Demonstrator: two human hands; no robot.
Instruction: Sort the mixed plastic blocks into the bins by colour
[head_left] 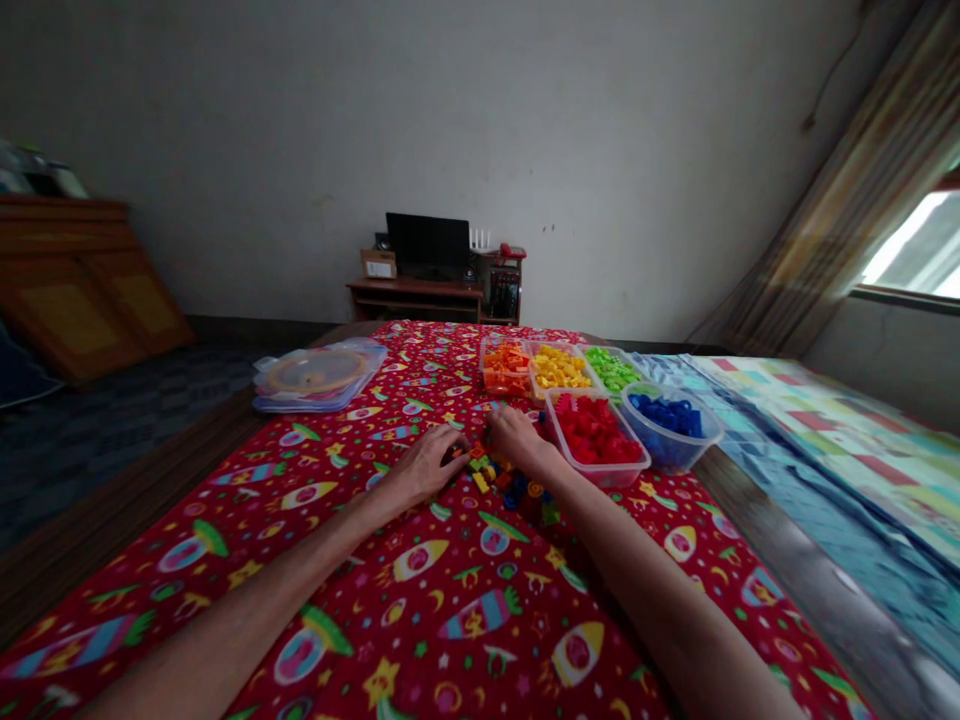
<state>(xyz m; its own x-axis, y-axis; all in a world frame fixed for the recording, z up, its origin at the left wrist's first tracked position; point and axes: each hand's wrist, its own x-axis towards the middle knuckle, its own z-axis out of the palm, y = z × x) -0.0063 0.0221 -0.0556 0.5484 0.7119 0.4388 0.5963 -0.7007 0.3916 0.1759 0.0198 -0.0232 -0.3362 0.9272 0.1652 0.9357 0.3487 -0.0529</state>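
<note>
A small heap of mixed plastic toy pieces (480, 481) in yellow, orange, green, red and blue lies on the red patterned tablecloth (420, 620). My left hand (438, 462) rests at the heap's left edge. Its fingers are curved and its thumb stands apart from them, with small pieces near the tips. On the far right side of the heap is my right hand (519, 438), bent downward beside the tub of red pieces (596, 430). Its fingertips are mostly hidden, so whether it holds a piece does not show.
Beyond my right hand stand tubs of orange pieces (506, 366), yellow pieces (561, 368) and green pieces (611, 372). A round tub of blue pieces (670, 418) is at the right table edge. Stacked clear lids (319, 376) lie at the left. A bed (840, 470) adjoins on the right.
</note>
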